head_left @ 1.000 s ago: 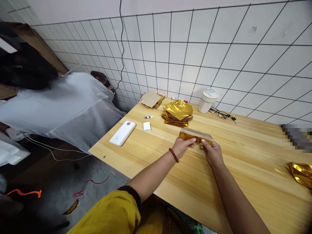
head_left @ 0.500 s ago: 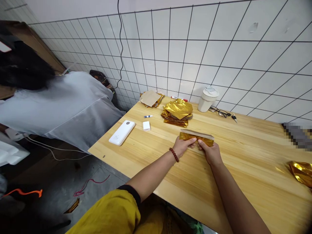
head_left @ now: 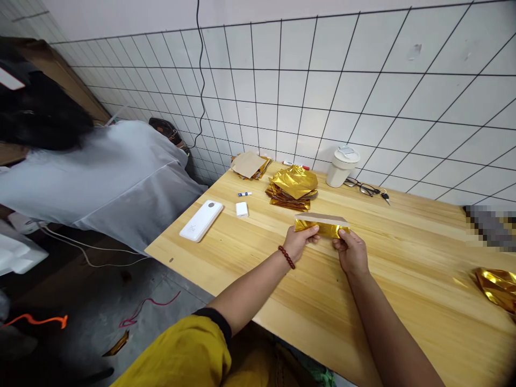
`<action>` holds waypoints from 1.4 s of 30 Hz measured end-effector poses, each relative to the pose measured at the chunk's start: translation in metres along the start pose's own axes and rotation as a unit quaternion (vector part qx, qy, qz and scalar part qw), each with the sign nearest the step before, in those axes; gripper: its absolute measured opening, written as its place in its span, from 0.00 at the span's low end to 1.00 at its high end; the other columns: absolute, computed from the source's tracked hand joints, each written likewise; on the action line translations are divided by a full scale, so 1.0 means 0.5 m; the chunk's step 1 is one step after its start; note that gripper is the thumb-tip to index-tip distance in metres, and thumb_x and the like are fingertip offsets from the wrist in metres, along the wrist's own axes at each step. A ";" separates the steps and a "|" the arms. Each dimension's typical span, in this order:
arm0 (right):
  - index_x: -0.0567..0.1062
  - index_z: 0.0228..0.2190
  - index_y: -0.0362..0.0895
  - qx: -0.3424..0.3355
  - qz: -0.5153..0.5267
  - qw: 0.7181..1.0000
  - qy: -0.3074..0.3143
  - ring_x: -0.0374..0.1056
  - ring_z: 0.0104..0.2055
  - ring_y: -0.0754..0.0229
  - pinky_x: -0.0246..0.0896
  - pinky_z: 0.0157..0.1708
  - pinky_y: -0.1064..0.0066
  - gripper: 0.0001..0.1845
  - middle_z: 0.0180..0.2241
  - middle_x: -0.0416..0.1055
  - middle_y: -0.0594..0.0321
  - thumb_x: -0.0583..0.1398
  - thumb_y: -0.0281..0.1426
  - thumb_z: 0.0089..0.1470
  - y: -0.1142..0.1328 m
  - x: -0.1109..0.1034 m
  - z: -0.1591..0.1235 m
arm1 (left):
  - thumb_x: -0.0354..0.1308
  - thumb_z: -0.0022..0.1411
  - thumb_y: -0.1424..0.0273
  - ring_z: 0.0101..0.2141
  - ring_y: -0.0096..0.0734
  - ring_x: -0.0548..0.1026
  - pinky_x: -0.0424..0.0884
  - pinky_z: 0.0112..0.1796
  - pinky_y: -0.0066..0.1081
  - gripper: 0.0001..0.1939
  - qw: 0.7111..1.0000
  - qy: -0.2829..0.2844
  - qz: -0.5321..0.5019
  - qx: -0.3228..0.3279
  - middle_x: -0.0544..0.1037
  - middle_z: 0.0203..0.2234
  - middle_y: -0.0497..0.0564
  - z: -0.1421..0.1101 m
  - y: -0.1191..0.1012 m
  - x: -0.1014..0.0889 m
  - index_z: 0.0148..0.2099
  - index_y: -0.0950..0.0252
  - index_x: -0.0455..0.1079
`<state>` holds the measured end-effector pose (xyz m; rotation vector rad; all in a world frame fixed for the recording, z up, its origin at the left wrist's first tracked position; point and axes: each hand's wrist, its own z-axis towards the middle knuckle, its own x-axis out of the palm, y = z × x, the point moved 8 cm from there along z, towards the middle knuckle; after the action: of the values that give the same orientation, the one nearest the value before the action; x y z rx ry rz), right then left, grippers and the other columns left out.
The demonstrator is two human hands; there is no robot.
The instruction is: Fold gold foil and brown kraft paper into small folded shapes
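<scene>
Between my hands, just over the wooden table (head_left: 258, 258), is a strip of folded gold foil paper (head_left: 324, 228), its pale inner side showing along the top edge. My left hand (head_left: 298, 242), with a dark red bead bracelet at the wrist, pinches the strip's left part, thumb in front. My right hand (head_left: 352, 248) grips the right end between thumb and fingers. Beyond the strip lies a pile of gold foil sheets (head_left: 293, 185). Farther left sits another stack, topped by a tan sheet (head_left: 246, 165).
A white power bank (head_left: 201, 221), a small white charger (head_left: 242, 209) and a blue-white stick (head_left: 244, 194) lie left. Along the wall stand a lidded cup (head_left: 342, 167), glasses (head_left: 360, 187) and keys (head_left: 386, 196). Crumpled gold foil (head_left: 497, 287) is at right. A person in grey (head_left: 105, 172) sits left.
My right hand has slid rightward from the strip's middle to its right end. My left hand keeps its grip on the left part, and a gap now separates my thumbs.
</scene>
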<state>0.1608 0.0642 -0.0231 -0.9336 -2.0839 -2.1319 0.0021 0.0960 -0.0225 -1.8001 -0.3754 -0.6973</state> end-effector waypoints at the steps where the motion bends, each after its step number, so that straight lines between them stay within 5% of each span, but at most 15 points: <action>1: 0.76 0.23 0.42 0.000 0.018 1.000 -0.013 0.59 0.19 0.69 0.51 0.17 0.77 0.13 0.20 0.68 0.67 0.71 0.36 0.35 0.000 -0.004 0.001 | 0.75 0.38 0.64 0.23 0.23 0.72 0.67 0.29 0.28 0.22 1.000 -0.009 -0.012 -0.001 0.76 0.25 0.50 0.000 -0.001 -0.003 0.33 0.71 0.74; 9: 0.76 0.23 0.42 -0.019 0.051 0.997 -0.048 0.59 0.21 0.70 0.52 0.18 0.78 0.12 0.21 0.67 0.68 0.70 0.34 0.35 0.007 -0.017 0.004 | 0.67 0.51 0.67 0.24 0.25 0.73 0.68 0.29 0.28 0.12 0.992 -0.049 -0.114 -0.021 0.77 0.26 0.52 0.005 -0.006 -0.018 0.33 0.71 0.72; 15: 0.77 0.25 0.42 -0.026 0.019 0.999 -0.025 0.59 0.22 0.69 0.52 0.19 0.77 0.13 0.21 0.68 0.66 0.71 0.36 0.37 0.005 -0.012 0.002 | 0.55 0.59 0.73 0.20 0.25 0.70 0.66 0.26 0.28 0.05 0.978 -0.083 -0.169 -0.085 0.75 0.22 0.52 0.007 0.001 -0.022 0.33 0.70 0.71; 20: 0.76 0.23 0.42 -0.033 -0.003 0.999 0.000 0.57 0.21 0.68 0.51 0.19 0.75 0.14 0.19 0.67 0.66 0.70 0.39 0.39 0.007 -0.004 0.003 | 0.55 0.60 0.71 0.19 0.24 0.69 0.65 0.25 0.27 0.06 0.975 -0.086 -0.182 -0.095 0.75 0.22 0.50 0.008 -0.001 -0.024 0.32 0.68 0.69; 26: 0.77 0.26 0.43 -0.034 -0.020 0.999 0.027 0.59 0.21 0.67 0.53 0.21 0.74 0.15 0.21 0.70 0.65 0.70 0.42 0.42 0.011 0.002 0.001 | 0.73 0.44 0.61 0.28 0.29 0.76 0.70 0.32 0.29 0.19 0.991 0.025 -0.121 -0.056 0.74 0.23 0.48 0.008 -0.002 0.000 0.31 0.67 0.70; 30: 0.77 0.23 0.44 -0.061 -0.101 0.990 0.076 0.59 0.22 0.67 0.58 0.25 0.73 0.14 0.21 0.70 0.65 0.70 0.41 0.45 0.012 0.019 -0.010 | 0.76 0.37 0.65 0.26 0.24 0.73 0.69 0.34 0.28 0.21 0.998 0.022 -0.048 -0.043 0.74 0.23 0.48 0.007 0.010 0.000 0.29 0.70 0.72; 35: 0.80 0.33 0.45 -0.041 -0.156 0.981 0.103 0.69 0.32 0.60 0.66 0.35 0.67 0.21 0.32 0.77 0.61 0.74 0.40 0.35 -0.001 0.033 -0.017 | 0.76 0.36 0.63 0.26 0.24 0.73 0.68 0.34 0.30 0.21 0.999 0.017 -0.021 -0.032 0.76 0.23 0.50 0.003 0.015 0.003 0.29 0.72 0.74; 42: 0.71 0.16 0.43 -0.052 -0.169 0.983 0.046 0.58 0.22 0.66 0.56 0.23 0.72 0.21 0.17 0.65 0.68 0.73 0.42 0.38 -0.002 -0.001 -0.009 | 0.75 0.38 0.65 0.29 0.24 0.72 0.68 0.35 0.29 0.21 0.995 0.085 0.044 0.029 0.78 0.28 0.50 -0.012 0.003 0.039 0.36 0.68 0.76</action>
<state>0.1590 0.0599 -0.0239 -0.5028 -2.2385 -2.4070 0.0164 0.0882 -0.0099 -1.6775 -0.1999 -0.7631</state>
